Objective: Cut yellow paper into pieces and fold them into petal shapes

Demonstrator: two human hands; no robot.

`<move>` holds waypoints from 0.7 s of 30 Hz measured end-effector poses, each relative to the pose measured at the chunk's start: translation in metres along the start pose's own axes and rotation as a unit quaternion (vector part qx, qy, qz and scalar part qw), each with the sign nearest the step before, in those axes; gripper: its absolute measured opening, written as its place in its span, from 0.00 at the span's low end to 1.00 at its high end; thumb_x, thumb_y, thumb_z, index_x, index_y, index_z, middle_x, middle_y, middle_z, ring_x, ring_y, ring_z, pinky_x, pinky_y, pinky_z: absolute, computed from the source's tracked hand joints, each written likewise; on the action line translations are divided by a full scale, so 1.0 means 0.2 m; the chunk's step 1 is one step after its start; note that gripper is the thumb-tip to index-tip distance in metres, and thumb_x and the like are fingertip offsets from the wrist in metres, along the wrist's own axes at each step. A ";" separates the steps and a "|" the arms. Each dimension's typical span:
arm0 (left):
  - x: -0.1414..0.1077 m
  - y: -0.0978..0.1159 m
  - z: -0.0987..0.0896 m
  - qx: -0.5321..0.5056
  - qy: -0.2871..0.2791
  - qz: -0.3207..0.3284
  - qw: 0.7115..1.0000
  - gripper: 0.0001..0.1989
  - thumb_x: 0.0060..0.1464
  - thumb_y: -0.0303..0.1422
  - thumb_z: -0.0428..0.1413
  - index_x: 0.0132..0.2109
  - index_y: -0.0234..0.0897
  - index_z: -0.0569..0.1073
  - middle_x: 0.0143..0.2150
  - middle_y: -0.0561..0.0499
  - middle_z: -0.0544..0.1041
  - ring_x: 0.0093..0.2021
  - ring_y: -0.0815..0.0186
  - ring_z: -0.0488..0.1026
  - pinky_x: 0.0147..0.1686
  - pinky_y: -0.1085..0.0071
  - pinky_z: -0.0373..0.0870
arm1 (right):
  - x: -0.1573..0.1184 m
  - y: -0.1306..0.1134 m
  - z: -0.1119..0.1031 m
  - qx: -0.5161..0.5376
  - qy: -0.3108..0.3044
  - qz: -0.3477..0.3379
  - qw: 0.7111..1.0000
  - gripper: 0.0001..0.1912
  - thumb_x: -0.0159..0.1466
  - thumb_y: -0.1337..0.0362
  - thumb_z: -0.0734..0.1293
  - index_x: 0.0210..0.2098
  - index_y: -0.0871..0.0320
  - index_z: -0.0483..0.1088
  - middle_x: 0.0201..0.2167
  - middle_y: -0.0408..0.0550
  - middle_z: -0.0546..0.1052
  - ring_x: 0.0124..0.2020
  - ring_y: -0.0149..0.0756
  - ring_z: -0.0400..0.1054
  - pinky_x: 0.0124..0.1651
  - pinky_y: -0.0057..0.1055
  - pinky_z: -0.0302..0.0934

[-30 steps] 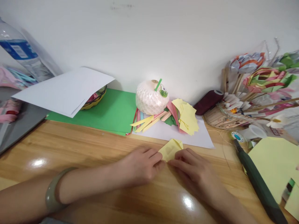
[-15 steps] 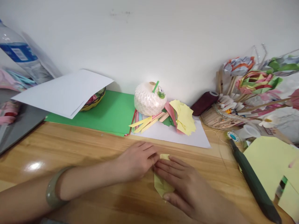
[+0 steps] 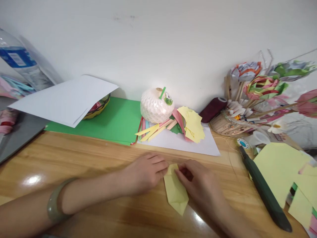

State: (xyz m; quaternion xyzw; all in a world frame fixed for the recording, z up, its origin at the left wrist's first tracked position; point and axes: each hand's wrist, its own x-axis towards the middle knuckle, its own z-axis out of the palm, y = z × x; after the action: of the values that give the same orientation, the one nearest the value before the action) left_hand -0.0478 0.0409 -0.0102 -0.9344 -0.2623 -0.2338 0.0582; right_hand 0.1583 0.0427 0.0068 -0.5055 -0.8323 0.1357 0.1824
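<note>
A small folded piece of yellow paper (image 3: 176, 191) lies on the wooden table between my hands, its lower end narrowing to a point. My left hand (image 3: 148, 172), with a bangle (image 3: 55, 201) on that wrist, is closed at the paper's upper left edge; its fingertips are partly hidden. On the other side, my right hand (image 3: 201, 181) pinches the upper right edge between thumb and curled fingers. Creases run across the paper near its top and bottom.
Green sheets (image 3: 119, 122) and a foam-netted round object (image 3: 157, 105) stand at the back. Yellow paper pieces (image 3: 192, 124) lie beside it. At right are a dark long-handled tool (image 3: 266, 191), yellow sheets (image 3: 279, 165) and a basket (image 3: 230, 124) of paper flowers.
My right hand has gone from lying flat over the yellow paper to pinching its upper right edge, uncovering more of it. The view has shifted slightly.
</note>
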 end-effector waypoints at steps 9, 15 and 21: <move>0.00 0.01 -0.03 0.033 -0.016 0.039 0.999 0.12 0.60 0.24 0.45 0.42 0.29 0.73 0.42 0.45 0.75 0.43 0.60 0.69 0.50 0.61 0.63 | -0.01 0.01 0.03 0.016 0.011 -0.058 0.998 0.06 0.63 0.68 0.60 0.31 0.58 0.67 0.28 0.46 0.71 0.29 0.34 0.65 0.29 0.28 0.59; 0.01 0.00 -0.05 0.043 -0.036 0.047 0.997 0.10 0.60 0.25 0.48 0.38 0.31 0.74 0.42 0.47 0.74 0.43 0.61 0.67 0.47 0.61 0.64 | 0.00 0.03 0.00 0.038 -0.005 -0.127 0.991 0.08 0.64 0.71 0.59 0.34 0.58 0.68 0.30 0.47 0.71 0.33 0.34 0.65 0.33 0.30 0.60; 0.02 -0.01 -0.05 0.045 -0.026 0.034 0.998 0.08 0.60 0.26 0.49 0.38 0.32 0.74 0.39 0.49 0.74 0.41 0.62 0.66 0.45 0.62 0.65 | -0.01 0.03 0.00 0.038 0.011 -0.161 0.986 0.08 0.63 0.72 0.59 0.36 0.59 0.69 0.30 0.48 0.71 0.32 0.34 0.66 0.32 0.30 0.62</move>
State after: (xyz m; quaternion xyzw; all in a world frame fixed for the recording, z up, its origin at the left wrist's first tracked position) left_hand -0.0510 0.0426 0.0009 -0.9451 -0.2422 -0.1950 0.1009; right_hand 0.1636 0.0435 0.0036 -0.3585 -0.8952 0.1308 0.2302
